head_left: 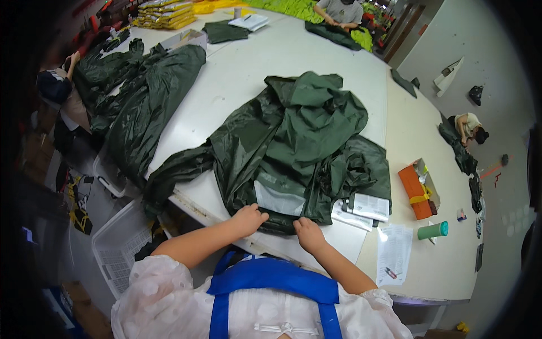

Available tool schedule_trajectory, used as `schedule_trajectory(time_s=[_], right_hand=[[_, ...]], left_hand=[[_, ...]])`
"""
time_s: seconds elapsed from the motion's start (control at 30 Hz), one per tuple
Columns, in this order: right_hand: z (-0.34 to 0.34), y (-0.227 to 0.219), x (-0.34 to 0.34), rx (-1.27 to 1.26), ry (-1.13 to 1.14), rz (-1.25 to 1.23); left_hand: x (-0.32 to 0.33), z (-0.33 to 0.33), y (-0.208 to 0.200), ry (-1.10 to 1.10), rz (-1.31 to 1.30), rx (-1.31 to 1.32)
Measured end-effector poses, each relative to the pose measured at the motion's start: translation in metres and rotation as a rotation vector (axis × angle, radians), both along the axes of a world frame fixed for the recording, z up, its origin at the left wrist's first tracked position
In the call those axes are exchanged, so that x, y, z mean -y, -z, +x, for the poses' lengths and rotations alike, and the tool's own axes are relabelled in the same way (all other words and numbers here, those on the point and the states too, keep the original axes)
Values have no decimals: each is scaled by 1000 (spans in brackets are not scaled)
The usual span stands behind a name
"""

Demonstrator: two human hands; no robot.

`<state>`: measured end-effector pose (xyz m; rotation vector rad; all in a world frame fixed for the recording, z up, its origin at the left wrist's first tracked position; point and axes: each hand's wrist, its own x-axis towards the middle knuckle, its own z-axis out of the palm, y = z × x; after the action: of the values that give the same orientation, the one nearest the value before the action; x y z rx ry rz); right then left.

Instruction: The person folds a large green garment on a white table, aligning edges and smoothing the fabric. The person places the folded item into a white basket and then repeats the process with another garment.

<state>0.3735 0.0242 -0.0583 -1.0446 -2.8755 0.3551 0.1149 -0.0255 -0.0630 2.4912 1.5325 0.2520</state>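
Note:
A dark green rain jacket [305, 121] lies spread and rumpled over the table in front of me, one sleeve trailing left past the edge. My left hand [249, 220] is closed on its near edge, which looks folded or rolled into a thick band. A short way to the right, my right hand [309, 234] grips the same band with bent fingers. Just beyond the band a pale grey panel [278, 199] shows, perhaps lining. Flat clear-and-white packets [370, 207] lie beside the jacket's right side.
More dark green garments [155, 107] hang over the left table edge above a white plastic basket [121, 240]. To my right are an orange box [415, 192], a green cylinder [433, 230] and a paper sheet [394, 248] with small snips [390, 273]. Other people work around the table.

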Motion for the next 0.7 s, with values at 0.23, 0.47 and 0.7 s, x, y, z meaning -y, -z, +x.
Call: schedule_trajectory(time_s=[0.23,0.47,0.7], right_hand=[[-13,31,6,-167,118,118],[26,0,-23,-618,476,-308],[51,16,-33,-209,333,-268]], left_hand=[[-4,63,-14,3,-66,201],[-1,107,11,-138,-177,230],[-10,119,23,-158,-79,74]])
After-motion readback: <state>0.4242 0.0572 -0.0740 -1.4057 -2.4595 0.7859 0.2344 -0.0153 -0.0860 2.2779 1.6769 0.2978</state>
